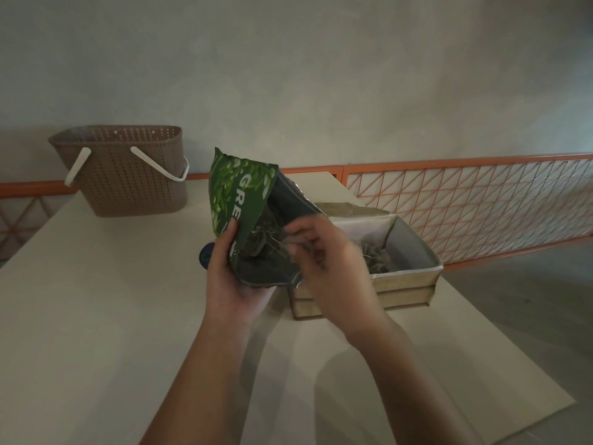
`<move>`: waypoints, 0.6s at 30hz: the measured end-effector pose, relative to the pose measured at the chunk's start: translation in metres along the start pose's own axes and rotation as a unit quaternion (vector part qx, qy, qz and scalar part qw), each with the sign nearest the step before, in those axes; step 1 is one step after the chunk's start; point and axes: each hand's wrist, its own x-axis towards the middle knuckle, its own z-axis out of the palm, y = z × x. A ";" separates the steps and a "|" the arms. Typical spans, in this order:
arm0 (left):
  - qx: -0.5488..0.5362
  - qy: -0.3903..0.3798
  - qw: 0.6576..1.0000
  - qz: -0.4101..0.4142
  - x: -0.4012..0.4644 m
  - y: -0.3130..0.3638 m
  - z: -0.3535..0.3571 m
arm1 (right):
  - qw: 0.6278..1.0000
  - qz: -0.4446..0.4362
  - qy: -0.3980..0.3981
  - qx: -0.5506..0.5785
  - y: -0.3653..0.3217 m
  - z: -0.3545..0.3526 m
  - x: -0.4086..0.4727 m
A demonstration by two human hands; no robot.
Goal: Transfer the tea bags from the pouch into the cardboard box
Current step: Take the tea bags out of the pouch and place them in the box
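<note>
My left hand [231,277] grips the green tea pouch [239,194] from below, its open mouth turned toward me and to the right. Dark tea bags [261,242] with strings show inside the pouch. My right hand [330,264] is at the pouch mouth, fingers curled and blurred, pinching a tea bag [296,240] by the opening. Just right of the pouch sits the open cardboard box [414,281] with a pale lining. A small heap of tea bags [377,256] lies inside it.
A brown perforated plastic basket [128,175] with white handles stands at the back left of the beige table [96,316]. An orange metal railing [475,207] runs behind the table on the right. A small round blue-green thing [204,255] peeks out behind my left hand.
</note>
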 end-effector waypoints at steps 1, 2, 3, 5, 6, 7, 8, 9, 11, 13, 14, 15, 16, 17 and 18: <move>-0.003 -0.002 1.000 -0.004 0.002 0.000 -0.001 | 1.000 0.001 0.015 0.013 -0.002 -0.006 0.002; -0.003 -0.002 1.000 -0.011 0.004 -0.001 -0.003 | 0.999 0.003 0.028 0.019 -0.004 -0.012 0.004; 0.000 -0.005 1.000 -0.014 0.006 -0.002 -0.005 | 0.999 0.004 0.037 0.021 -0.006 -0.018 0.007; 0.009 -0.015 1.000 -0.013 0.008 -0.003 -0.009 | 0.998 -0.001 0.056 0.029 -0.011 -0.032 0.014; 0.011 -0.021 1.000 -0.012 0.008 -0.003 -0.009 | 0.997 -0.010 0.069 0.039 -0.014 -0.038 0.018; 0.012 -0.025 1.000 -0.013 0.008 -0.004 -0.009 | 0.994 -0.023 0.089 0.053 -0.018 -0.043 0.021; 0.010 -0.034 0.999 -0.018 0.008 -0.004 -0.009 | 0.990 -0.036 0.115 0.068 -0.020 -0.049 0.023; 0.008 -0.040 0.999 -0.023 0.008 -0.004 -0.010 | 0.984 -0.048 0.145 0.088 -0.023 -0.053 0.025; 0.011 -0.047 0.999 -0.026 0.008 -0.004 -0.011 | 0.969 -0.063 0.198 0.130 -0.025 -0.060 0.026; 0.022 -0.039 0.999 -0.022 0.007 -0.003 -0.010 | 0.959 -0.061 0.233 0.150 -0.023 -0.065 0.027; 0.022 -0.038 0.999 -0.023 0.007 -0.002 -0.009 | 0.955 -0.053 0.247 0.153 -0.020 -0.067 0.029; 0.019 -0.034 0.999 -0.024 0.006 -0.003 -0.009 | 0.953 -0.045 0.258 0.154 -0.016 -0.069 0.030; 0.018 -0.027 0.999 -0.023 0.005 -0.003 -0.007 | 0.952 -0.037 0.263 0.151 -0.012 -0.071 0.032; 0.018 -0.019 0.999 -0.022 0.004 -0.002 -0.004 | 0.954 -0.031 0.261 0.142 -0.008 -0.073 0.034; 0.014 -0.017 1.000 -0.019 0.002 -0.002 -0.002 | 0.960 -0.026 0.251 0.122 -0.003 -0.074 0.036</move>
